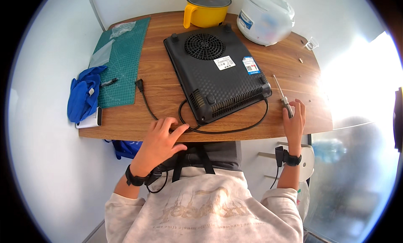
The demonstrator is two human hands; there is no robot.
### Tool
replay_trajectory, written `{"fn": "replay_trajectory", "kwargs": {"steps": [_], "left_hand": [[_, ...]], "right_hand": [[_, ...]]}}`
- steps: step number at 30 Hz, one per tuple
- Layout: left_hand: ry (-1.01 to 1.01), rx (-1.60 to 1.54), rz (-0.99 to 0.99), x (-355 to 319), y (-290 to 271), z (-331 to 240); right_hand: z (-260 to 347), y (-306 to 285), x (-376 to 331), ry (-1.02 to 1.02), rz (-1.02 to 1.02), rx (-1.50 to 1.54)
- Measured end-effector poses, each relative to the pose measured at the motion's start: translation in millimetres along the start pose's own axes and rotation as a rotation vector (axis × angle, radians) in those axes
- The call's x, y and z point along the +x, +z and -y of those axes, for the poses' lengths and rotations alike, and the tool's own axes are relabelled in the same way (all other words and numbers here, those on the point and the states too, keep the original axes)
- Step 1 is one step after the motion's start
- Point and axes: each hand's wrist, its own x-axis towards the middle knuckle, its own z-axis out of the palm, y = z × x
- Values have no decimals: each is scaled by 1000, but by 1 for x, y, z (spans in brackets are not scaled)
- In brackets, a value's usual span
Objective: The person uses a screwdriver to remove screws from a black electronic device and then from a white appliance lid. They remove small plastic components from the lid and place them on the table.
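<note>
An induction cooker (222,75) lies bottom up on the table, its black underside showing a round fan grille (205,46), rubber feet, vents and two stickers. From its near right corner a black power cord (235,131) loops along the front edge to a plug (140,84) on the left. My left hand (161,138) is over the table's front edge by the cord, fingers apart and thumb out. To the right of the cooker, my right hand (294,119) has thumb and fingers around the handle of a screwdriver (285,101). The shaft points away from me.
A yellow pot (206,14) with a lid and a white appliance (266,18) stand at the back. On the left lie a green cutting mat (121,79), a blue cloth (85,94) and a black pen (109,82). A small clear cup (311,44) and tiny parts lie right.
</note>
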Motion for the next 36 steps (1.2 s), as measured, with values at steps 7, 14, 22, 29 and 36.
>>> {"fn": "replay_trajectory", "kwargs": {"steps": [7,14,22,29,36], "left_hand": [[117,17,-3,13,10,-8],[167,11,44,13,9,-8],[73,50,-96,0,12,-37],[153,192,-153,-2,33,-35],[249,47,-170,6,-2,-41]], "right_hand": [[61,-5,-29,-113,48,155],[39,6,-4,156,132,431],[62,13,-15,140,224,539],[74,2,-30,62,161,489],[82,-17,-50,36,147,394]]}}
